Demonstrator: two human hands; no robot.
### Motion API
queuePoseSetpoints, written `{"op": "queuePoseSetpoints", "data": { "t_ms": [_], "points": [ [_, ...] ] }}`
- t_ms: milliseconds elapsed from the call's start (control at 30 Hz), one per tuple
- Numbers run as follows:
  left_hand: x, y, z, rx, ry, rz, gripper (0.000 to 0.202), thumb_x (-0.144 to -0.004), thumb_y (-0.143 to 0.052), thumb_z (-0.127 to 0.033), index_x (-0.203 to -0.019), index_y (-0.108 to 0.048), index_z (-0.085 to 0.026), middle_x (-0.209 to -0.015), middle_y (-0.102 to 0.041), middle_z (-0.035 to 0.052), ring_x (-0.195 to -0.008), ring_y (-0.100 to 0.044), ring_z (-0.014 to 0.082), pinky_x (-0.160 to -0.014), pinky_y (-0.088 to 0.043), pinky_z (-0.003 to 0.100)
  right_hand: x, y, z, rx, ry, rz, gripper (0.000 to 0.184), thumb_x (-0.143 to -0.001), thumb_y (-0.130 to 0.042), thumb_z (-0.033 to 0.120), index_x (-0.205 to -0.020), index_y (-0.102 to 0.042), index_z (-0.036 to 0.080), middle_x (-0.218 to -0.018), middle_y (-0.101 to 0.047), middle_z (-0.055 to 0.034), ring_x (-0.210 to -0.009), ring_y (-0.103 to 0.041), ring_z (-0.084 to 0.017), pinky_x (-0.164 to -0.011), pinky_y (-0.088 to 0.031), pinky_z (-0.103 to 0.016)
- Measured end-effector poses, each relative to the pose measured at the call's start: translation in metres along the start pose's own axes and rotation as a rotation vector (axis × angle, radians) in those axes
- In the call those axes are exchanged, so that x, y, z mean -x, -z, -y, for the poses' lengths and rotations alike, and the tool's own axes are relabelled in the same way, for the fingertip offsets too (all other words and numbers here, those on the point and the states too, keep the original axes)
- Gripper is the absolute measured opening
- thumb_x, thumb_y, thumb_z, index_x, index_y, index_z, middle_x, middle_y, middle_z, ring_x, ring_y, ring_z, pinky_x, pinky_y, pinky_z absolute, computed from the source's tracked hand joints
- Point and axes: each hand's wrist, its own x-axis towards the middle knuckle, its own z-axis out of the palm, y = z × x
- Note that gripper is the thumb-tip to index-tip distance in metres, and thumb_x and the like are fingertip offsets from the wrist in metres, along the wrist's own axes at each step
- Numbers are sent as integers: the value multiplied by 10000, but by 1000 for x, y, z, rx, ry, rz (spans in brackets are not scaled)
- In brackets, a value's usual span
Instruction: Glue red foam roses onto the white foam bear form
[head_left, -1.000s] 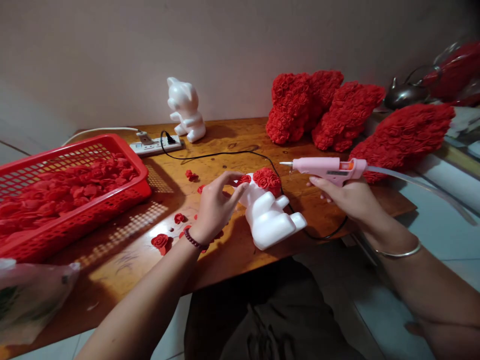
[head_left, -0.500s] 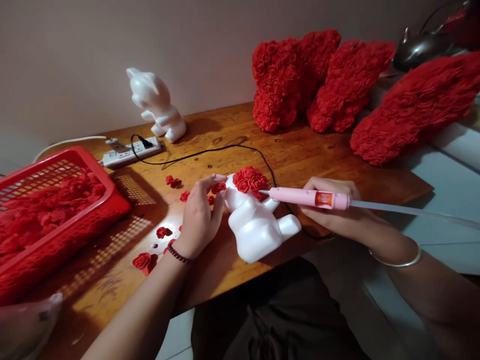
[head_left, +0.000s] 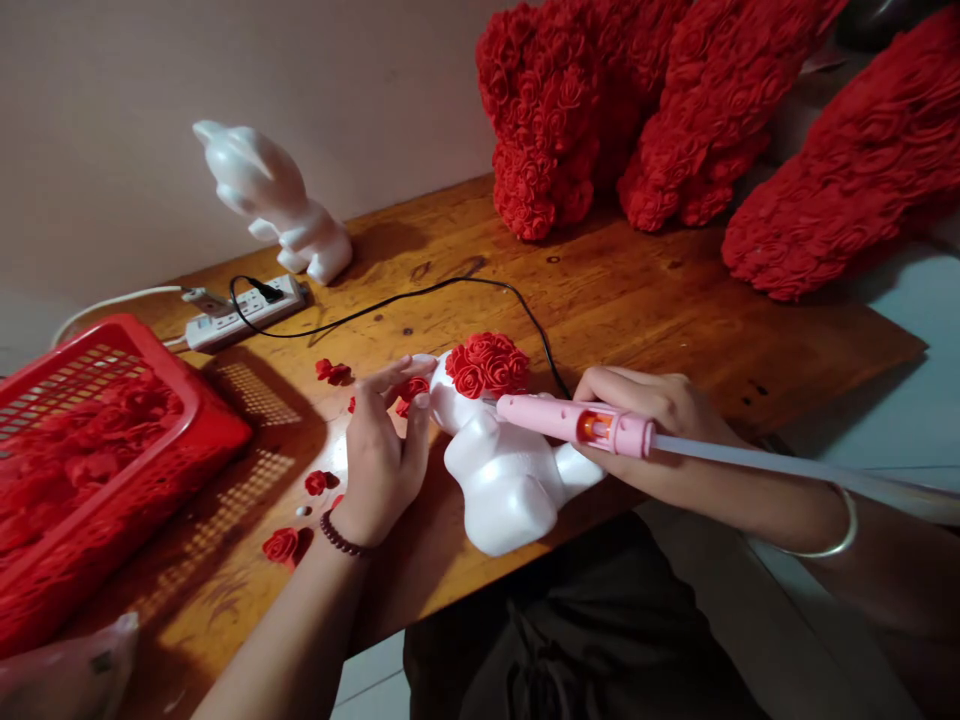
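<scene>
A white foam bear lies at the near edge of the wooden table, a cluster of red roses glued on its head. My left hand steadies the bear's head, fingers curled against it, with a small red rose at the fingertips. My right hand grips a pink glue gun. Its nozzle touches the foam just under the rose cluster. A clear glue stick trails out of the gun's back.
A red basket full of foam roses stands at the left. Loose roses lie beside it. A power strip with a black cord, a bare white bear and several rose-covered bears stand at the back.
The glue gun came down from above the table until its nozzle met the bear's head. My left hand stayed on the bear. The view moved closer and to the right.
</scene>
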Motion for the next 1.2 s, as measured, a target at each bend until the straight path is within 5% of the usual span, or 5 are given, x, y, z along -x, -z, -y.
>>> {"op": "queuePoseSetpoints", "data": {
  "t_ms": [333,967,1200],
  "points": [
    [0,2,-2,-2,8,12,264,-1017,-510,-215,-1276,-458,-217,-1277,-692,126,-1224,-681,230,-1057,-564,466,1,-9,8,-27,-150,-7,198,-933,-593,336,-781,-528,225,-665,-573,7,-556,-495,-118,-553,-278,-271],
    [0,1,1,19,-18,15,300,-1011,-514,-201,-1306,-461,-218,-1312,-669,128,-1242,-665,224,-1078,-558,477,13,-8,12,45,-179,-54,214,-890,-592,249,-719,-464,238,-619,-535,32,-531,-489,-116,-531,-304,-278],
    [-2,2,-3,-23,-14,10,269,-1012,-521,-232,-1279,-487,-219,-1280,-675,124,-1230,-660,229,-1068,-552,484,15,1,9,-27,-153,-211,138,-823,-680,262,-743,-570,240,-691,-622,-8,-610,-564,-149,-591,-424,-294]
  ]
}}
